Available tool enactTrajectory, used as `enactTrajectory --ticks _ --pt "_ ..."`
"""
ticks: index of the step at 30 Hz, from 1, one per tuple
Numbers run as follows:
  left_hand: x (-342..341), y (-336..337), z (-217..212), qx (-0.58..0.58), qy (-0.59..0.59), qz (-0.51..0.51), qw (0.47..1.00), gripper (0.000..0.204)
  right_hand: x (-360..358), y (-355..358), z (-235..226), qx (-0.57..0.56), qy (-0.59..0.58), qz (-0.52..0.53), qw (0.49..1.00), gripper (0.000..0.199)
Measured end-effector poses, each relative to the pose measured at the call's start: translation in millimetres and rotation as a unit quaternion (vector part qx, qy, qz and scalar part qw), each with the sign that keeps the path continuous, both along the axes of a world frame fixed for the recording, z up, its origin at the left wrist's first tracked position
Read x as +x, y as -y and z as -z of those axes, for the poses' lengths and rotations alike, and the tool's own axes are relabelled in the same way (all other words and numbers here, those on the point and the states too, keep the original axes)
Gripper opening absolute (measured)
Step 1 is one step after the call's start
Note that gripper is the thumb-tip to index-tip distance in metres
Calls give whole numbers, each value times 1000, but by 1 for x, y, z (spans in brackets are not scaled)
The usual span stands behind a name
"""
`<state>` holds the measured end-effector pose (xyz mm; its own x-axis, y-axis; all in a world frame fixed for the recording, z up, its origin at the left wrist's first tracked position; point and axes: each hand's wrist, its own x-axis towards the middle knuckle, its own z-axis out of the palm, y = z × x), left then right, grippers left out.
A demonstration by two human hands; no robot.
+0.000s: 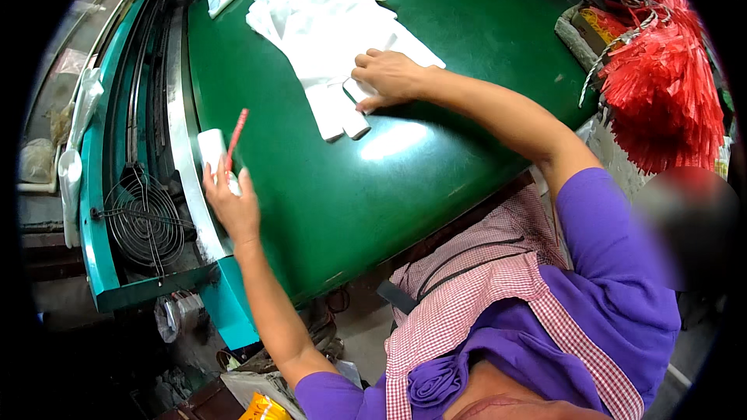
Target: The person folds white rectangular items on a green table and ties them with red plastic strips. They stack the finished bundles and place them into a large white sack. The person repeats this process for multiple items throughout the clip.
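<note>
Head view: left hand (231, 204) pinching red strip (236, 134) against small white bundle (212, 149), right hand (387, 76) flat, fingers curled, on white bag stack (327, 15); probably mid-tying, needing wrap.

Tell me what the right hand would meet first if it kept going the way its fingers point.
The right hand already rests on the white cloth pile, fingers pointing left. Going on, it would likely cross more cloth, then bare green table.
</note>
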<state>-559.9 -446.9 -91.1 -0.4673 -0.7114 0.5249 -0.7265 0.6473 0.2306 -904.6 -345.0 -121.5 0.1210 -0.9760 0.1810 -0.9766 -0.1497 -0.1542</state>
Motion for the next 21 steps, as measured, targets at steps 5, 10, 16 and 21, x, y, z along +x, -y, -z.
enactTrajectory --ticks 5,10,16,21 --pt "-69 -77 22 36 15 235 971 35 40 -73 12 -35 -48 -87 994 38" --pt "-138 -87 50 29 84 304 948 41 45 -99 21 -233 -21 -79 969 17" --pt "-138 -60 62 60 106 323 939 47 48 -150 40 -213 38 20 976 27" --pt "-178 -23 45 79 151 332 928 48 25 -74 52 -242 2 119 963 18"
